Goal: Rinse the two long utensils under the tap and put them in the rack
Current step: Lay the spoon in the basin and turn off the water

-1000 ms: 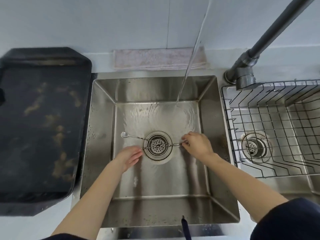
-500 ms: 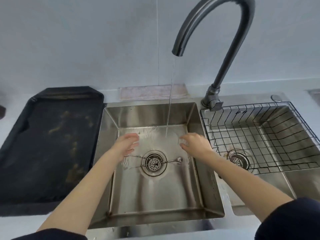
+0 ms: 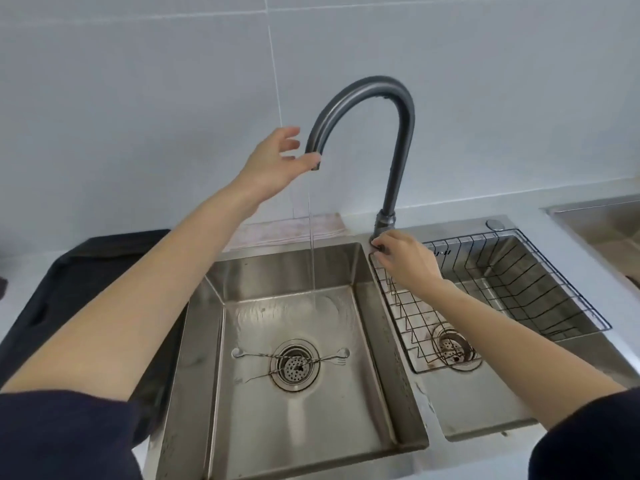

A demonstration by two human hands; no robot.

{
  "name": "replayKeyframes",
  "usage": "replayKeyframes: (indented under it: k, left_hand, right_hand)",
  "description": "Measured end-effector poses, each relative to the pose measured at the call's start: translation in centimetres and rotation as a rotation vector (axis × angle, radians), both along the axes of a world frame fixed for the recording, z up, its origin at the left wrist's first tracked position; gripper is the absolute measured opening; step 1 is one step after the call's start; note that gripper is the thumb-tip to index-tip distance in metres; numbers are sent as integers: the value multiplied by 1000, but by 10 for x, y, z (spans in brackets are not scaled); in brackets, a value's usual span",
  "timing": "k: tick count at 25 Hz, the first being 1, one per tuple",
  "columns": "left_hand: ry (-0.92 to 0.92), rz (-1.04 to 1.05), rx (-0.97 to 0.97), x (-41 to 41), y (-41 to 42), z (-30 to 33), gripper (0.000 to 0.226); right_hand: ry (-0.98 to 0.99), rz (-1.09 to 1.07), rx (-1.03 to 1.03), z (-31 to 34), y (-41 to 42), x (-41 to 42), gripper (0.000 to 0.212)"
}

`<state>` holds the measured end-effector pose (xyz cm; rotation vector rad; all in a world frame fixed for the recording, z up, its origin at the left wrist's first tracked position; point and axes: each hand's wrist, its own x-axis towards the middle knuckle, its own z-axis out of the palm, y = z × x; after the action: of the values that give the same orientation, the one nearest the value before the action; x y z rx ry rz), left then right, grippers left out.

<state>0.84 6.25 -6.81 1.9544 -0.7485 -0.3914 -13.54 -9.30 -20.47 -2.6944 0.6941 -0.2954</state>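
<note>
Utensils [image 3: 291, 362], two long thin ones of twisted wire-like metal, lie crossed on the floor of the left sink basin [image 3: 377, 393], right over the drain strainer [image 3: 294, 364]. One ends in a small round spoon bowl at the left and the other in what looks like a small fork head at the right; a further end with fine prongs shows lower left. Neither is held, and the stream of water [image 3: 311, 254] lands behind them, nearer the back wall, so I judge they are barely being rinsed where they lie.

Risks, as I judge them: the slim wet stems lie flat on slick steel and will be hard to pinch up, and a thin end could catch in the strainer holes. If the spout is swung while water runs, the stream could splash across the divider. The wire rack [image 3: 540, 271] in the right basin has wide gaps, so such narrow pieces could slip through unless laid across the bars.

The left hand [image 3: 273, 164] is raised with fingers spread, its thumb at the mouth of the dark, matte, arched tap [image 3: 398, 140]. The right hand [image 3: 405, 258] is curled around the fitting at the tap's base. Both basins are brushed stainless steel; a dark tray [image 3: 69, 289] sits on the worktop [image 3: 620, 299] to the left, a pale cloth [image 3: 294, 230] behind.
</note>
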Motion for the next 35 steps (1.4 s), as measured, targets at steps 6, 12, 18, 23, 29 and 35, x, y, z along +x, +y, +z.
replayKeyframes:
  k: [6,12,18,23,29,35]
  left_hand:
    - [-220,-51,38,0,-40,37,56]
    - [-371,6,-26,1,-68,16,33]
    - [-554,21,-61,10,-72,0,32]
    - [-598,37,-80,12,-72,-5,33]
    - [-606,43,-90,13,-72,-6,33]
    - [-612,53,-99,12,-72,-8,34]
  right_hand:
    - [-23,-69,-26,3,-16,4,23]
    - [22,-73,8,6,-31,11,23]
    - [-83,-113,111,-2,-42,10,17]
    - [-151,-141,172,-6,-43,10,16]
    - [-153,-224,250,1,-43,23,17]
    - [-149,-334,324,12,-42,40,17]
